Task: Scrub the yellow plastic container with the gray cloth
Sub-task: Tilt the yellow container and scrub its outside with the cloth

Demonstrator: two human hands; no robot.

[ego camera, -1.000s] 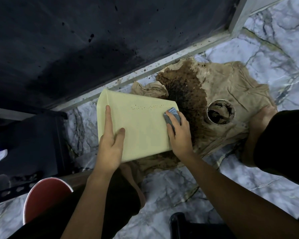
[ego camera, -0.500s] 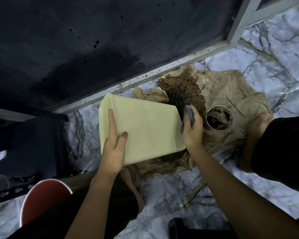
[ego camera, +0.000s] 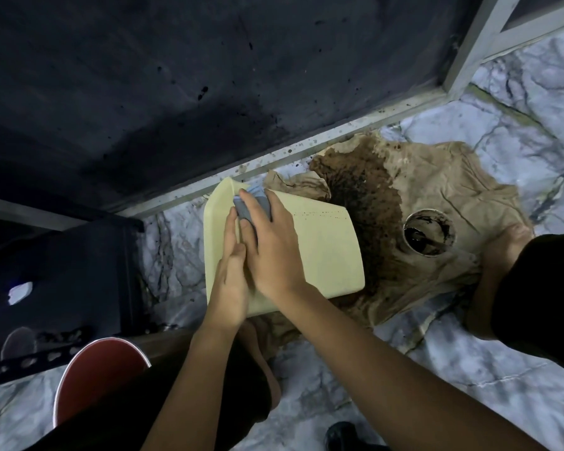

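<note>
The pale yellow plastic container (ego camera: 323, 252) lies tilted on its side over a stained brown cloth on the marble floor. My left hand (ego camera: 230, 275) grips its left edge and holds it steady. My right hand (ego camera: 271, 245) presses the gray cloth (ego camera: 246, 208) flat against the container's upper left part, close to the rim; most of the cloth is hidden under my fingers. A line of dark specks runs across the container's upper face.
The stained brown cloth (ego camera: 437, 196) spreads to the right with a small round cup (ego camera: 428, 231) of dark residue on it. A dark panel with a metal frame (ego camera: 306, 148) lies beyond. A red round object (ego camera: 95, 375) sits lower left, a dark rack (ego camera: 62, 271) at left.
My right hand has swept the gray cloth from the container's right edge across to its upper left, beside my left hand. The container has stayed in about the same place.
</note>
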